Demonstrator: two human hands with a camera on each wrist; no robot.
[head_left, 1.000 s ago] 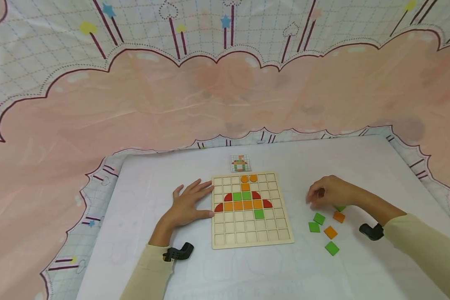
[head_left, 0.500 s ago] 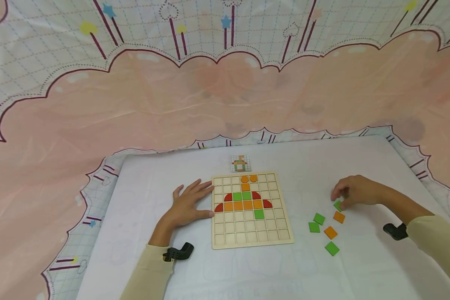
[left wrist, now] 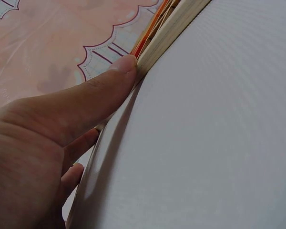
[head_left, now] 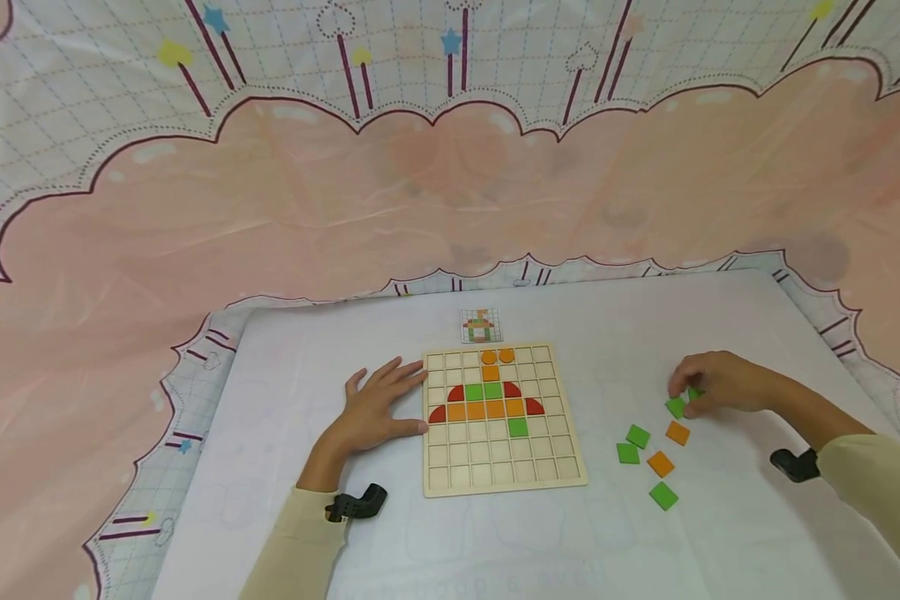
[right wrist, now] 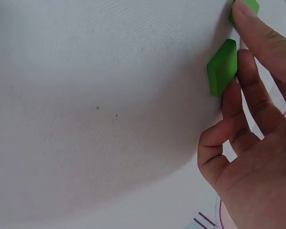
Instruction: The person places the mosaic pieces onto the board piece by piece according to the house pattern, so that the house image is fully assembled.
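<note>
My left hand (head_left: 375, 411) lies spread beside the wooden grid board (head_left: 457, 479), its thumb and fingertips against the left edge. In the left wrist view the thumb (left wrist: 100, 93) meets the board's side (left wrist: 169, 33). Set in the grid are orange, green and red tiles, among them a lower green square (head_left: 518, 427). Right of the board, my right hand (head_left: 731, 382) reaches down over two green squares. Its thumb touches one green square (right wrist: 251, 5) in the right wrist view; the other green square (right wrist: 222, 69) lies at the fingertips.
Below the right hand lie loose orange squares (head_left: 677, 432) and several green squares (head_left: 663, 496) on the white table surface (head_left: 330, 333). A small pattern card (head_left: 482, 326) sits just behind the board. Pink patterned cloth (head_left: 450, 200) surrounds the table.
The right hand has moved right, away from the board, to the upper green squares. A second green square now shows beside the first under its fingers. The left hand stays put.
</note>
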